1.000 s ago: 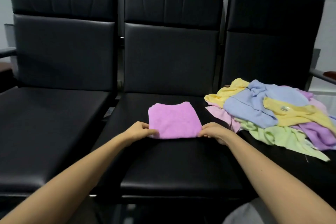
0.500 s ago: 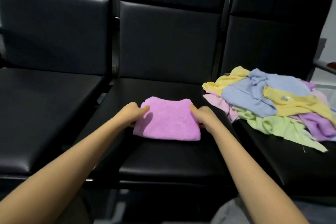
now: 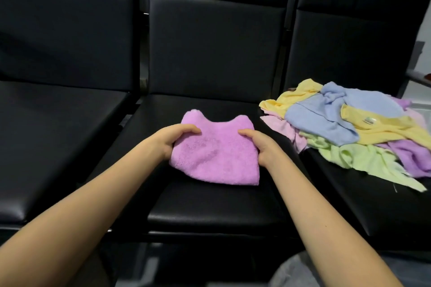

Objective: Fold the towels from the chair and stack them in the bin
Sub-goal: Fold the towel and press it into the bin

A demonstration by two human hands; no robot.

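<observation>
On your far left stands a black padded chair (image 3: 58, 128) with nothing on its seat. Next to it is the middle chair (image 3: 210, 205), and the folded pink-purple towel (image 3: 217, 158) sits over the front half of its seat, right in front of you.

Your left hand (image 3: 173, 141) grips the towel's left edge, with the thumb lying on top and the fingers tucked beneath. Your right hand (image 3: 261, 144) grips the right edge in the same way, so the towel spans the gap between your hands. The two far corners of the towel poke up beyond your thumbs, and its near edge lies toward you, past your wrists.

On the right chair (image 3: 373, 212) lies a loose pile of unfolded towels (image 3: 349, 130), well apart from your right hand. A pale pink towel (image 3: 284, 128) sticks out at its left edge, nearest the middle seat. A blue towel (image 3: 326, 121) lies on top, with a yellow towel (image 3: 396, 133) beside it. That yellow one carries a small sewn label (image 3: 370, 120), and its writing is too small to read. A light green towel (image 3: 363, 158) trails along the near side, and a purple towel (image 3: 412, 158) lies at the far right.
</observation>
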